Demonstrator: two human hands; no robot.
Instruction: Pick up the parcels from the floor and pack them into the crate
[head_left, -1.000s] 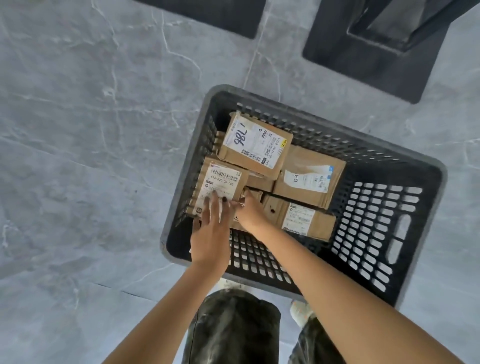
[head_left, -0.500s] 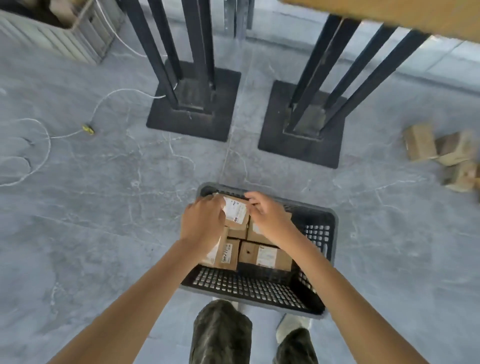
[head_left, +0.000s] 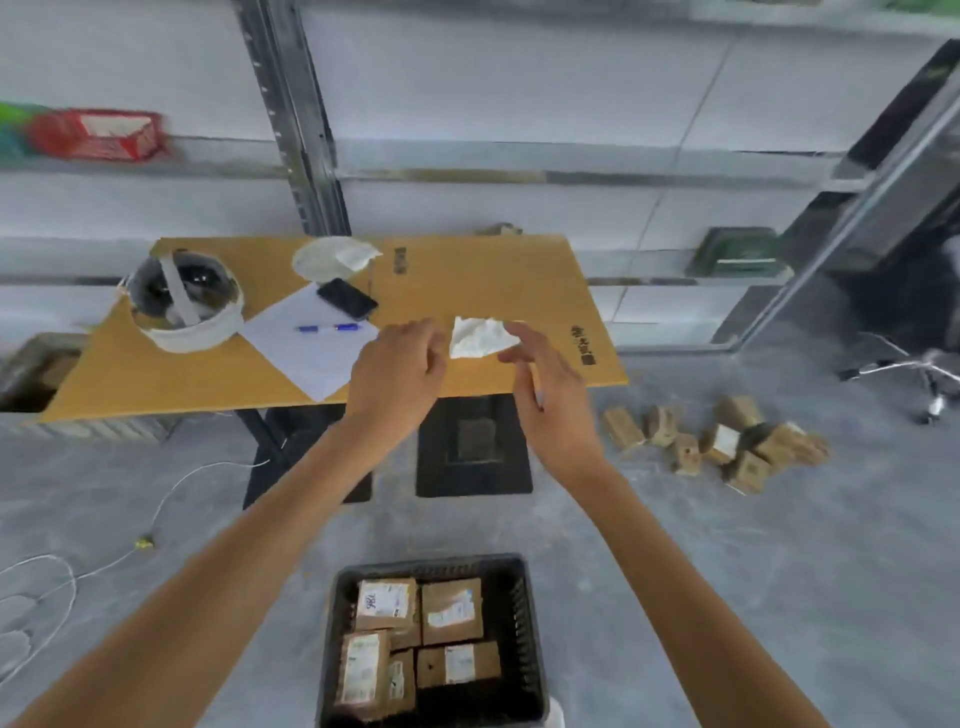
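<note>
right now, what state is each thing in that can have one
dark slatted plastic crate: on the floor, partly filled
labelled brown cardboard parcels in it: packed flat, side by side
brown cardboard parcels on the floor: loose pile, not yet packed
left hand: fingers relaxed, holds nothing
right hand: fingers relaxed, holds nothing
crumpled white tissue: lying on the yellow-brown table
blue pen: lying on the white paper sheet

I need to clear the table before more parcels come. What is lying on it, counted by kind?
helmet: 1
sheet of paper: 1
blue pen: 1
phone: 1
crumpled white wad: 1
white round dish with tissue: 1
Total: 6
</note>
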